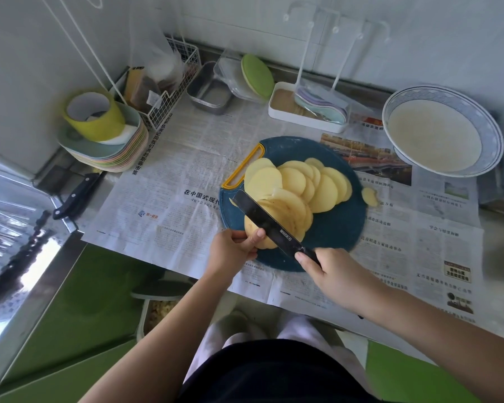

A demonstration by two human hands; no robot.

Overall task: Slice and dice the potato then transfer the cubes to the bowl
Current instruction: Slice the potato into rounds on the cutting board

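Note:
A round dark-blue cutting board (336, 228) with a yellow handle lies on newspaper. Several pale yellow potato slices (297, 181) fan across it, and one slice (370, 196) lies just off its right edge. The uncut end of the potato (252, 229) sits at the board's near left, gripped by my left hand (233, 251). My right hand (332, 274) holds the handle of a black knife (262, 216), whose blade lies across the potato, next to my left fingertips. A large white bowl (489, 129) with a blue rim stands at the far right.
A second black-handled knife (76, 196) lies at the counter's left edge. Stacked pastel plates with a yellow-green cup (99, 120), a wire basket (169, 91), a metal tin (208, 91) and a white tray rack (306, 112) line the back wall. Newspaper (169, 187) covers the counter.

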